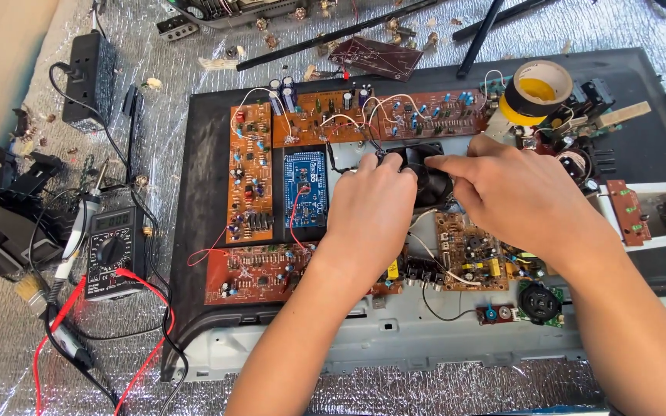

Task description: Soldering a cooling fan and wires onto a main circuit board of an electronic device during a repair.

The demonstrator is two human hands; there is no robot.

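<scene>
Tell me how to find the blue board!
Start at the big black panel lying flat on the silver foil. Look in its middle, just left of the left hand, inside the ring of brown circuit boards. The blue board is the only blue one there, and a thin red wire runs across it.

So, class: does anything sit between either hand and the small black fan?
Nothing visible does. The left hand and right hand both already touch the fan from opposite sides, fingertips on its top edge. White wires lie beside it, not between.
</scene>
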